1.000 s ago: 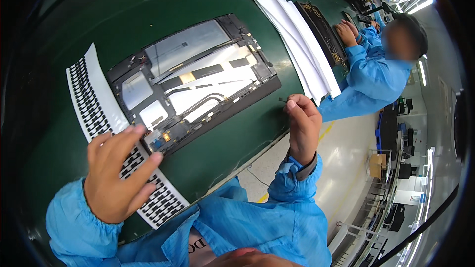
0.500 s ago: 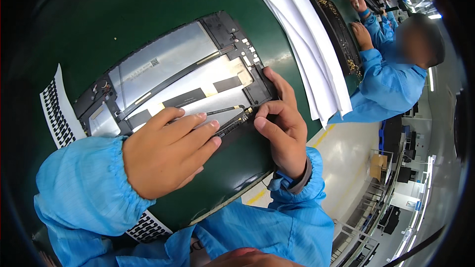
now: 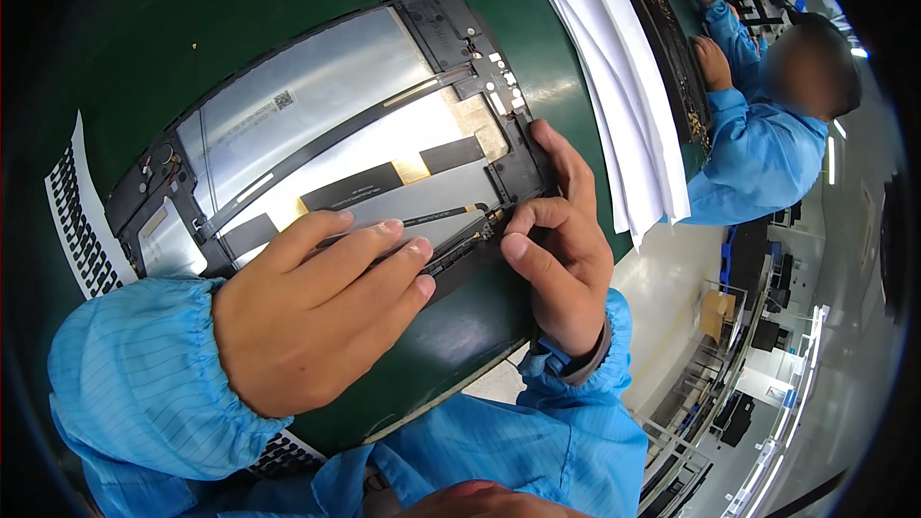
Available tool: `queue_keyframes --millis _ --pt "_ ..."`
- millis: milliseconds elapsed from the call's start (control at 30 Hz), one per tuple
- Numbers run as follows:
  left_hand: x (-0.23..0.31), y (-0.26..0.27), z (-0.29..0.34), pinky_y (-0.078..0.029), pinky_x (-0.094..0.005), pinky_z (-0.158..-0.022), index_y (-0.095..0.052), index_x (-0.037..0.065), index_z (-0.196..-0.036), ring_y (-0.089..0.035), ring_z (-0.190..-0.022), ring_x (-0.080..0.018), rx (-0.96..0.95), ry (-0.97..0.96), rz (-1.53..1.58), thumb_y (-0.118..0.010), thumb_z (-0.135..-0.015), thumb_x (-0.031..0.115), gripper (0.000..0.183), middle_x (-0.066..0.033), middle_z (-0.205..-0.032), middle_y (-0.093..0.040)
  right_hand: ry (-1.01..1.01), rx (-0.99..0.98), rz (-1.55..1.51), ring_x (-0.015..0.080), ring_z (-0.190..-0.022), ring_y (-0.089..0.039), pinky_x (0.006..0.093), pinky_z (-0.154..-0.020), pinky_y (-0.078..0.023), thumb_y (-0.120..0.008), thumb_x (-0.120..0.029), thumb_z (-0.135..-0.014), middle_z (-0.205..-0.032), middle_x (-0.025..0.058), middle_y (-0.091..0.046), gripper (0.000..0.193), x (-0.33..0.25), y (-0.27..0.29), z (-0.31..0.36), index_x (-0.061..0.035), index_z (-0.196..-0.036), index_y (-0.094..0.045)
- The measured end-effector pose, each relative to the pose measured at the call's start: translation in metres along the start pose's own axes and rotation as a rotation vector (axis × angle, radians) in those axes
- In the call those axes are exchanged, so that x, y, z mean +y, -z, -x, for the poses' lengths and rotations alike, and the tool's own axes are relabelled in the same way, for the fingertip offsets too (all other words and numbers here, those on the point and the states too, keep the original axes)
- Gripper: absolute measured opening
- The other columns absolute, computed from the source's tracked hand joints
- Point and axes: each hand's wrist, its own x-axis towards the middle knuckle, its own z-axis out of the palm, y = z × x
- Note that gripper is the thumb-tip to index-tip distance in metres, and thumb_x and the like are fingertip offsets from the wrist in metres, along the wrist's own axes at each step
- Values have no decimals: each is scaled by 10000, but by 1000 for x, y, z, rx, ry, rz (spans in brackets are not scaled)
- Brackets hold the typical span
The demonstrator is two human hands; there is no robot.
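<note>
On the green table lies an opened tablet (image 3: pixel 307 153), its inside facing up, with a silver battery, black flat cables and metal plates showing. My left hand (image 3: pixel 317 312) rests flat across its near edge, fingers stretched out over the long black strip there. At the tablet's near right corner is my right hand (image 3: pixel 566 269). Its thumb and bent index finger come together beside a small gold-coloured connector (image 3: pixel 487 221); whether a tiny part is between them cannot be made out. Another finger of that hand lies along the tablet's right edge.
White sheets (image 3: pixel 614 96) lie right of the tablet, beside a row of black parts (image 3: pixel 676 67). A white sheet with black shapes (image 3: pixel 82 221) sits at the left; a similar one (image 3: pixel 288 453) is under my left sleeve. A co-worker in blue (image 3: pixel 767 144) works at the far right.
The view has shifted slightly, so the tablet looks bigger and nearer. Both hands keep nearly the same places on it; my right thumb and index finger have moved slightly.
</note>
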Motion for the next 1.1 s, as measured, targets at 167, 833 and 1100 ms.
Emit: queue_keyframes --millis 167,833,1100 --pt "-1 -2 -1 -396 -430 -841 -549 25 -1030 -484 -1035 -288 -4 -10 -14 -698 -540 137 524 -146 -1115 -512 6 -11 73 304 -1193 -298 378 -978 -216 -580 -50 -718 -1302 223 -266 65 0 1 0 -4 -757 -556" --pt "-9 -4 -32 -357 -431 -895 -525 -26 -1049 -440 -1098 -283 -72 -72 -35 -697 -551 180 566 -151 -1156 -485 -11 38 60 312 -1179 -307 382 -971 -234 -600 -39 -687 -1293 213 -293 74 20 1 -16 -15 -746 -562" --pt "-16 -14 -42 -377 -398 -906 -535 -67 -1021 -464 -1076 -287 -47 -101 21 -679 -542 115 533 -164 -1140 -493 8 80 100 284 -1081 -458 348 -906 -351 -663 8 -620 -1227 226 -408 147 17 9 -18 2 -747 -590"
